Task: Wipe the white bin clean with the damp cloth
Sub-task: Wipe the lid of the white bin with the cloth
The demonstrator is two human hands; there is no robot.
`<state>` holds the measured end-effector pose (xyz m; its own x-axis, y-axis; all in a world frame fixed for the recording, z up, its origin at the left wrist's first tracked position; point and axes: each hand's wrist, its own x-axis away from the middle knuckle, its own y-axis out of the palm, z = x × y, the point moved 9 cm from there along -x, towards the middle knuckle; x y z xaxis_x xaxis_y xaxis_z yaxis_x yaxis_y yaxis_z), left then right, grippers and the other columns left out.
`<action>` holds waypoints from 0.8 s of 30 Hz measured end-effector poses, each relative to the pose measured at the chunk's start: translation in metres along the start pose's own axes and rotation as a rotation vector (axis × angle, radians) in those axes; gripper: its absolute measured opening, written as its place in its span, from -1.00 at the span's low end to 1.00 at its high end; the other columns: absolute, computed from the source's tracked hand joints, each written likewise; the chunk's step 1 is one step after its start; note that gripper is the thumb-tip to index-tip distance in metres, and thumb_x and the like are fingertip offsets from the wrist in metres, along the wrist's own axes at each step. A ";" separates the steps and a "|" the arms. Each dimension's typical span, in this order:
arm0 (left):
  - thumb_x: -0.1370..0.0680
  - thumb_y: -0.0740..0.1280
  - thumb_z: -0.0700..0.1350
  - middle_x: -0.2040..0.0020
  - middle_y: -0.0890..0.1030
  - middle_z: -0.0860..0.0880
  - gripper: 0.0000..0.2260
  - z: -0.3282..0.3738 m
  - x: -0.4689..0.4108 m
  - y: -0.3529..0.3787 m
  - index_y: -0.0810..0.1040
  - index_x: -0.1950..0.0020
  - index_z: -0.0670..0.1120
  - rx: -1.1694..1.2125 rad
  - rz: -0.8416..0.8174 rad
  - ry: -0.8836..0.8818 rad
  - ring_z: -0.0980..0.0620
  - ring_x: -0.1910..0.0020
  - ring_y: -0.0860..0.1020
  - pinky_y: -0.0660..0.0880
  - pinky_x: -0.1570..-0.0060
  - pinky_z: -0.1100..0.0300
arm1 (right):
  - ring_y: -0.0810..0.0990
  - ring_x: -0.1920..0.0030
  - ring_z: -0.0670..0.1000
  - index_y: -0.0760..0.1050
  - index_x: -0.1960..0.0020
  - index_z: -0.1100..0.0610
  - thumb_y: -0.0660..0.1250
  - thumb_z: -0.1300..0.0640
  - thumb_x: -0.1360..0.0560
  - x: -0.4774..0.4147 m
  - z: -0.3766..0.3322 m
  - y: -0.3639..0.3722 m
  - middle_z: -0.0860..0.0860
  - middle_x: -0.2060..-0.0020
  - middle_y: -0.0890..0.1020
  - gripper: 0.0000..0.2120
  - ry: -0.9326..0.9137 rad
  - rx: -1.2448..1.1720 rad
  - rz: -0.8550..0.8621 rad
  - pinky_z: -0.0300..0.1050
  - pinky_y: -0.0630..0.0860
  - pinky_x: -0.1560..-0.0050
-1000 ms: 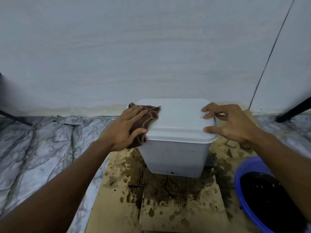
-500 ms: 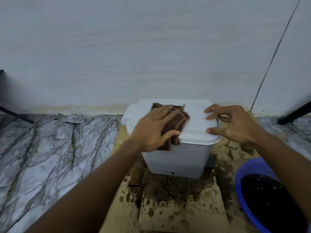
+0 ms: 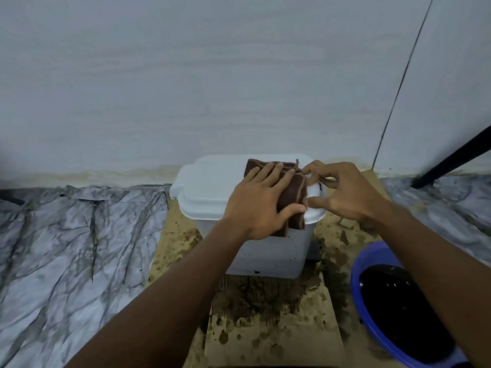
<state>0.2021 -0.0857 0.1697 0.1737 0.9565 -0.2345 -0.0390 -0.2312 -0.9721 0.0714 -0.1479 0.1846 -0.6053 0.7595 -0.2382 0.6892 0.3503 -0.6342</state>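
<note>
one white bin (image 3: 210,187): on stained cardboard (image 3: 279,338), near the wall.
blue basin (image 3: 354,282): right of bin, dark liquid inside.
left hand (image 3: 259,208): flat, fingers straight, presses brown cloth (image 3: 293,192).
right hand (image 3: 345,192): curled fingers hold bin's right rim.
brown cloth: on bin top, right side.

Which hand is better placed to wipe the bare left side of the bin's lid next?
Left. The left hand presses the brown cloth flat on the lid of the white bin; the right hand only braces its right edge.
</note>
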 end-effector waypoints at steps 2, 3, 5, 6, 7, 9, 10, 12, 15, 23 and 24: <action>-0.60 0.04 0.40 -0.63 0.18 0.01 -0.32 -0.011 0.007 -0.002 0.14 -0.64 0.10 0.035 -0.011 0.026 -0.01 -0.62 0.10 0.05 -0.58 0.02 | 0.61 -0.14 -0.14 0.67 0.00 0.13 0.60 0.18 -0.30 0.000 0.001 0.001 -0.10 -0.12 0.65 -0.71 0.013 -0.001 -0.006 -0.20 0.53 -0.23; -0.60 0.06 0.39 -0.64 0.18 0.03 -0.34 -0.023 0.015 -0.003 0.15 -0.64 0.12 0.058 -0.018 0.029 0.01 -0.62 0.10 0.08 -0.58 0.01 | 0.60 -0.16 -0.13 0.67 0.00 0.13 0.61 0.17 -0.29 -0.001 0.002 0.001 -0.10 -0.14 0.64 -0.70 0.026 -0.006 -0.003 -0.23 0.51 -0.24; -0.58 0.03 0.43 -0.64 0.16 0.07 -0.32 -0.058 0.032 -0.005 0.14 -0.63 0.14 0.078 -0.035 -0.017 0.02 -0.62 0.09 0.13 -0.57 -0.04 | 0.59 -0.17 -0.15 0.67 0.05 0.14 0.63 0.18 -0.28 -0.001 0.004 0.003 -0.11 -0.15 0.63 -0.72 0.040 -0.021 -0.002 -0.35 0.48 -0.21; -0.56 0.00 0.47 -0.64 0.15 0.08 -0.28 -0.078 0.041 -0.005 0.14 -0.64 0.15 0.073 -0.043 -0.063 0.03 -0.62 0.08 0.13 -0.58 -0.05 | 0.59 -0.16 -0.17 0.66 0.06 0.14 0.63 0.18 -0.27 -0.001 0.004 0.003 -0.11 -0.15 0.63 -0.73 0.038 -0.016 -0.002 -0.43 0.46 -0.17; -0.53 -0.04 0.51 -0.64 0.14 0.08 -0.24 -0.096 0.050 -0.007 0.13 -0.64 0.15 0.071 -0.045 -0.113 0.03 -0.63 0.07 0.10 -0.58 -0.05 | 0.59 -0.14 -0.18 0.66 0.06 0.16 0.63 0.18 -0.27 -0.001 0.003 0.004 -0.10 -0.15 0.63 -0.72 0.034 -0.010 -0.003 -0.48 0.44 -0.14; -0.49 -0.07 0.55 -0.64 0.14 0.07 -0.18 -0.121 0.061 -0.010 0.15 -0.64 0.12 0.102 -0.047 -0.193 0.03 -0.63 0.06 0.04 -0.60 -0.02 | 0.59 -0.15 -0.17 0.66 0.05 0.17 0.63 0.17 -0.28 -0.001 0.003 0.004 -0.11 -0.15 0.63 -0.71 0.036 -0.008 -0.003 -0.47 0.44 -0.16; -0.49 -0.08 0.55 -0.64 0.14 0.06 -0.17 -0.126 0.062 -0.012 0.16 -0.63 0.10 0.128 -0.045 -0.226 0.03 -0.63 0.06 0.02 -0.60 0.00 | 0.59 -0.15 -0.16 0.66 0.03 0.17 0.63 0.16 -0.28 -0.001 0.003 0.003 -0.13 -0.15 0.63 -0.70 0.040 -0.003 0.000 -0.40 0.46 -0.20; -0.50 -0.10 0.50 -0.64 0.17 0.03 -0.18 -0.128 0.052 -0.013 0.18 -0.63 0.06 0.153 -0.036 -0.296 0.01 -0.61 0.07 0.00 -0.59 0.02 | 0.60 -0.15 -0.13 0.65 0.01 0.17 0.62 0.15 -0.29 -0.002 0.004 0.004 -0.14 -0.14 0.62 -0.68 0.043 0.018 0.004 -0.24 0.51 -0.25; -0.56 -0.12 0.43 -0.63 0.19 -0.04 -0.23 -0.116 0.019 -0.006 0.14 -0.64 0.00 0.091 -0.063 -0.375 -0.04 -0.60 0.10 0.02 -0.58 -0.01 | 0.60 -0.14 -0.11 0.65 0.04 0.15 0.62 0.15 -0.29 -0.001 0.003 0.003 -0.14 -0.13 0.63 -0.71 0.040 0.027 0.004 -0.16 0.53 -0.25; -0.69 -0.10 0.24 -0.66 -0.04 0.04 -0.42 -0.042 0.023 -0.003 -0.05 -0.67 0.05 0.113 -0.101 -0.150 0.11 -0.63 -0.15 -0.23 -0.58 0.15 | 0.60 -0.15 -0.10 0.64 0.12 0.04 0.65 0.18 -0.23 0.000 0.001 0.000 -0.13 -0.14 0.64 -0.72 0.055 -0.008 -0.006 -0.17 0.52 -0.23; -0.69 -0.09 0.25 -0.66 -0.04 0.06 -0.43 -0.047 0.034 -0.004 -0.03 -0.66 0.08 0.130 -0.092 -0.111 0.15 -0.62 -0.15 -0.24 -0.57 0.17 | 0.61 -0.15 -0.10 0.65 0.12 0.04 0.65 0.18 -0.23 0.000 0.001 0.001 -0.14 -0.13 0.64 -0.72 0.059 -0.012 -0.011 -0.16 0.52 -0.24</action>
<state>0.2543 -0.0603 0.1661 0.0728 0.9880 -0.1361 -0.1560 -0.1235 -0.9800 0.0720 -0.1477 0.1833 -0.5886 0.7864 -0.1875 0.6875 0.3649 -0.6279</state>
